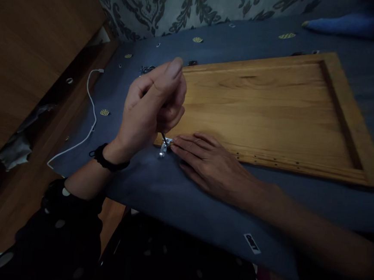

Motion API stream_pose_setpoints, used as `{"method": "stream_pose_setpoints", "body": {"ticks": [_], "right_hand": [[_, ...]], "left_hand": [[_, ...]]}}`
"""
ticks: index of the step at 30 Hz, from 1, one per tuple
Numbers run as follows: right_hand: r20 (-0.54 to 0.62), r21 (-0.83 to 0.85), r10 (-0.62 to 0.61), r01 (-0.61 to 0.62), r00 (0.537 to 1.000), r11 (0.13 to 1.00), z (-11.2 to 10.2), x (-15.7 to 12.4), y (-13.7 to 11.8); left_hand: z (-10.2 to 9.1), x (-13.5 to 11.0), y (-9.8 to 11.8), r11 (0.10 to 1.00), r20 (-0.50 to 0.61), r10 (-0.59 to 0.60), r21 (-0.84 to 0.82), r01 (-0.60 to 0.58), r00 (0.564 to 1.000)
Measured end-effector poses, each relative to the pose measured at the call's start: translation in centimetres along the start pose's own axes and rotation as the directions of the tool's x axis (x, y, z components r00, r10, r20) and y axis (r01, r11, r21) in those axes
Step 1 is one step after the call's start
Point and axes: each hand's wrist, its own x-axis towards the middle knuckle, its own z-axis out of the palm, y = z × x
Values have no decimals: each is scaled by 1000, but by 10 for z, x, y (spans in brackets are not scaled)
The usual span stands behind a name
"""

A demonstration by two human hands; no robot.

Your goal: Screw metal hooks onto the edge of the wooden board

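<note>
A wooden cabinet door (pixel 273 108) lies flat on a dark blue cloth (pixel 170 190). At its near left corner sits a small metal hinge bracket (pixel 164 148). My left hand (pixel 153 107) is closed in a fist round a thin dark tool, probably a screwdriver (pixel 164 137), whose tip points down at the bracket. My right hand (pixel 204 161) lies flat on the cloth beside the door's edge, fingers stretched out, fingertips touching the bracket.
A white cable (pixel 90 111) runs across the cloth's left side. Small metal parts (pixel 147 69) lie near the door's far left corner. A wooden panel (pixel 29 45) stands at the left. A patterned wall is behind, and a blue object (pixel 345 25) lies far right.
</note>
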Motion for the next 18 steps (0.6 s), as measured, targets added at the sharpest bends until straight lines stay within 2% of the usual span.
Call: {"method": "stream_pose_setpoints", "body": {"ticks": [11,16,18], "right_hand": [[-15,-24,-20,20,1000,1000,-2,0,0],[-22,-26,-24,23,999,999,-2,1,-2],[-48,-19,-30,29,998,999,-3,2,-2]], "left_hand": [[-3,-2,0,999,15,-37,-5,37,999],[-7,1,0,998,90,-44,-51,49,995],[-12,5,4,995,113,-9,-96,20,994]]}}
